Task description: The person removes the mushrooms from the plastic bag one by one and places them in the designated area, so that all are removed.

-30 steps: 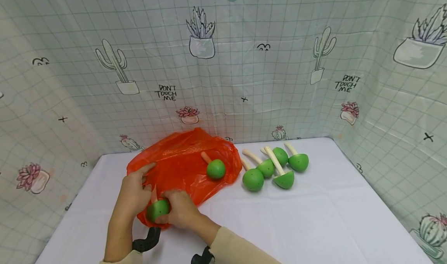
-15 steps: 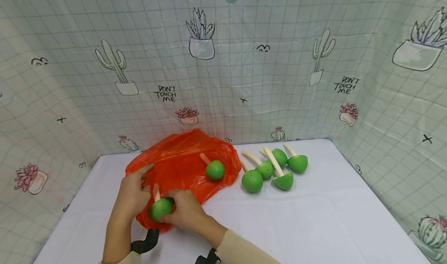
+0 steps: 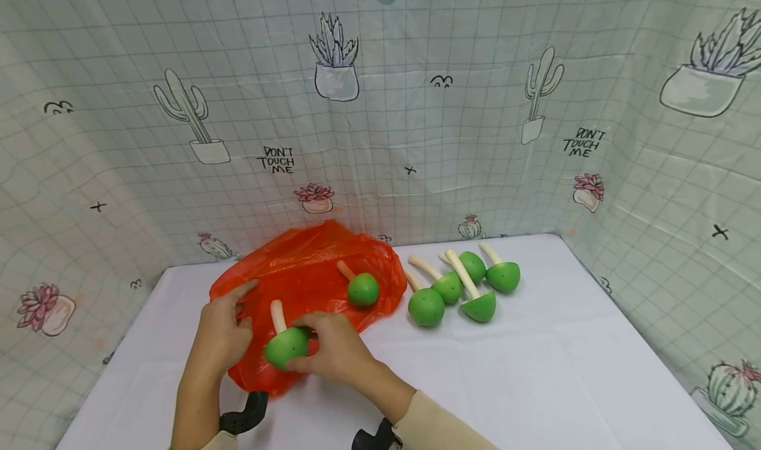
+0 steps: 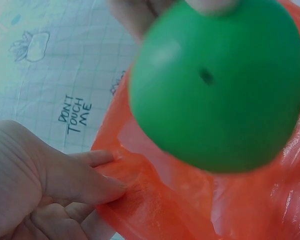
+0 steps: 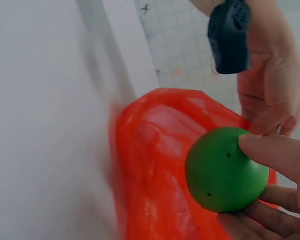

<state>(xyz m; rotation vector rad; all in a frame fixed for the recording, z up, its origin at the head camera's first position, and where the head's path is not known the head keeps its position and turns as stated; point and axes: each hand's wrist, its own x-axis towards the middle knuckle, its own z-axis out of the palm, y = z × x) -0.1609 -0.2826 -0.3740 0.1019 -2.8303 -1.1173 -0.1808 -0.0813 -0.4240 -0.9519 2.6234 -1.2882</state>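
Observation:
My right hand [image 3: 340,349] grips a toy mushroom [image 3: 287,347] by its green, black-dotted cap, thumb on one side and fingers on the other. Its pale stem points up and away, above the red plastic bag [image 3: 279,278]. On the left side, my left hand [image 3: 221,331] pinches the edge of the bag; the left wrist view shows the thumb [image 4: 102,187] pressing the film against the fingers. The held cap [image 4: 220,90] looms large there. Another green-capped mushroom [image 3: 362,290] lies at the bag's right part, its stem tinted by the red film.
Several more green-capped mushrooms [image 3: 427,306] lie in a cluster on the white table [image 3: 505,384], right of the bag. Behind the table hangs a grid-patterned cloth [image 3: 392,119] with cactus drawings. Black wrist mounts [image 3: 245,413] sit on both arms.
My right hand has lifted the mushroom and shifted it to the right, away from the left hand. The left hand keeps its hold on the bag's edge.

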